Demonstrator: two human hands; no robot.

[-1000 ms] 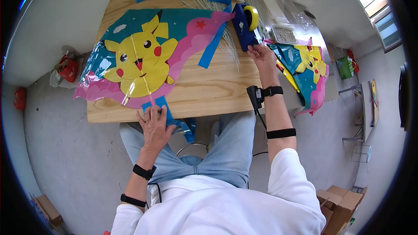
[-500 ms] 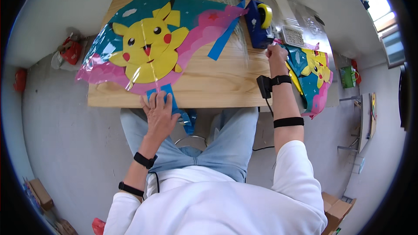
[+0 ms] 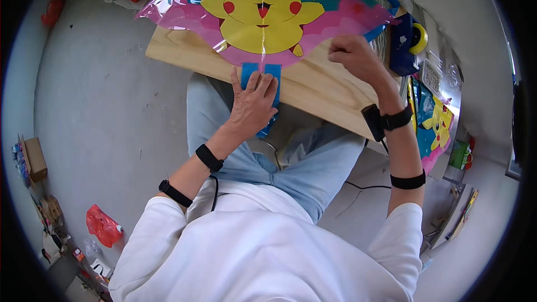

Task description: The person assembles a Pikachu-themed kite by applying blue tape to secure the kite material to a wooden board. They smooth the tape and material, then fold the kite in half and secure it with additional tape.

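Nearest us, our left hand [image 3: 253,107] lies flat, fingers spread, pressing the blue tail [image 3: 263,81] at the table [image 3: 313,86] edge, while our right hand [image 3: 351,56] is closed, pinching the kite [image 3: 263,8] by its pink rim. The kite, lying flat across the table, looks light, thin and slippery (probably easily creased), so we judge the central spine the safest place to hold.

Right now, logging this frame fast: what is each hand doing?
Left hand: open, palm flat on the blue strip at the kite tail.
Right hand: closed in a loose fist at the kite's pink edge; any grip is hidden.
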